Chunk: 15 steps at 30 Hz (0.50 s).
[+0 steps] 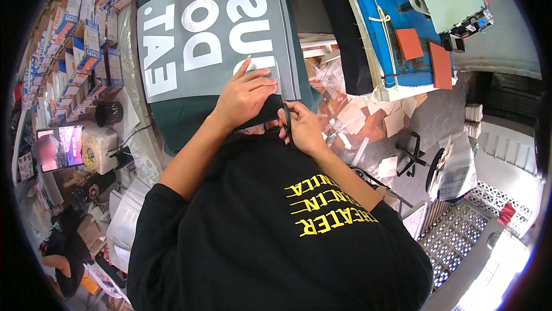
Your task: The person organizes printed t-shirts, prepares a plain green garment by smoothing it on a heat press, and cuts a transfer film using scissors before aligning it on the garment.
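1. Here, the left hand (244,95) lies flat, fingers pressed together, on a grey transfer sheet with large white letters (215,29), near its lower right corner.
2. That sheet lies on a dark green garment (184,118) spread over the table, just ahead of the person's chest.
3. The right hand (303,128) has its fingers closed around black scissors (286,116) at the sheet's bottom edge.
4. The film looks thin, light and slippery, likely to curl; it is best held flat close beside the cut.
5. The soft fabric beneath may bunch.

one green garment (190,112), one scissors (286,116), two orange squares (409,44)
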Tool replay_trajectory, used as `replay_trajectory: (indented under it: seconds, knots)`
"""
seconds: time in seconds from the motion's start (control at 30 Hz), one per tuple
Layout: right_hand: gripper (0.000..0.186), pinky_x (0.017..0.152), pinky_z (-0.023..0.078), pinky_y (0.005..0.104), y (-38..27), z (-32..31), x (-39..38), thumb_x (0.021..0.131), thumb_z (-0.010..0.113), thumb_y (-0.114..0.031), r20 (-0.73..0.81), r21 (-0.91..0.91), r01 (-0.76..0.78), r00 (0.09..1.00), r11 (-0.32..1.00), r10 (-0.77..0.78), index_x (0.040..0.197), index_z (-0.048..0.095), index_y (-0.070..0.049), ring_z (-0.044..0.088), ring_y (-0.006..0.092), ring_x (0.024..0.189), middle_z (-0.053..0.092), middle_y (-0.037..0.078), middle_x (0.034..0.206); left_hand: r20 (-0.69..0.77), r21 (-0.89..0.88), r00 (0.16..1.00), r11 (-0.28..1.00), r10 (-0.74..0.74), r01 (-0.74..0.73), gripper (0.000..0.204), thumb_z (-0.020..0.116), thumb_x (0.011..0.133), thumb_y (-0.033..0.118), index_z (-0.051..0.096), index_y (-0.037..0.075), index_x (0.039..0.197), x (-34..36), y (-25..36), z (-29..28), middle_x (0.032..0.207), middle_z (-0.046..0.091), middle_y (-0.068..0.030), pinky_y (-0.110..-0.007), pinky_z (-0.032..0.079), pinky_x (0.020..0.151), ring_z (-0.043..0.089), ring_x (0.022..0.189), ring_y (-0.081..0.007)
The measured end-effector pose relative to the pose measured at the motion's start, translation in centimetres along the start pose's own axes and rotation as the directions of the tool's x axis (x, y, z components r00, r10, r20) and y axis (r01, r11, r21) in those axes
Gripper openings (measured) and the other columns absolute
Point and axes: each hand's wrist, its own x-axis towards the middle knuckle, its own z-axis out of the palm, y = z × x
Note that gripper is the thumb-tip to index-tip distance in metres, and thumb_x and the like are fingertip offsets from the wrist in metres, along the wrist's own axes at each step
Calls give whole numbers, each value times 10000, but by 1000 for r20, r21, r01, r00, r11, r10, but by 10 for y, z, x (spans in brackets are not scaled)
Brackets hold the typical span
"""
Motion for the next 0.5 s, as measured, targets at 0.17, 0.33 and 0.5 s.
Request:
replay_trajectory:
  seconds: [0.17, 0.33, 0.5]
  knots:
    - [284, 432, 438, 239, -4, 4, 10, 1007, 534, -149, -31, -82, 46, 998, 996, -49, 1248, 560, -1, 578, 102, 543, 626, 31, 768, -27, -41, 1000, 999, -14, 13, 131, 696, 766, 21, 743, 60, 882, 0, 7, -6, 985, 718, -32, -511, 422, 1084, 676, 1023, -229]
    - [276, 430, 439, 251, -16, 7, 31, 996, 503, -104, -61, 7, 68, 996, 998, -67, 1234, 564, 21, 582, 108, 546, 634, 47, 766, -82, -68, 997, 998, -8, 3, 129, 705, 764, 3, 738, 49, 879, 2, 20, -20, 965, 722, -45, -504, 421, 1087, 692, 996, -229]
    - [220, 429, 443, 246, -14, 10, 39, 992, 484, -119, -77, -32, 131, 988, 991, -133, 1138, 604, -6, 596, 112, 554, 639, 50, 783, -93, -79, 995, 997, -20, 13, 136, 712, 756, -34, 729, 36, 871, 4, 29, -31, 950, 726, -56, -506, 420, 1085, 699, 1009, -234]
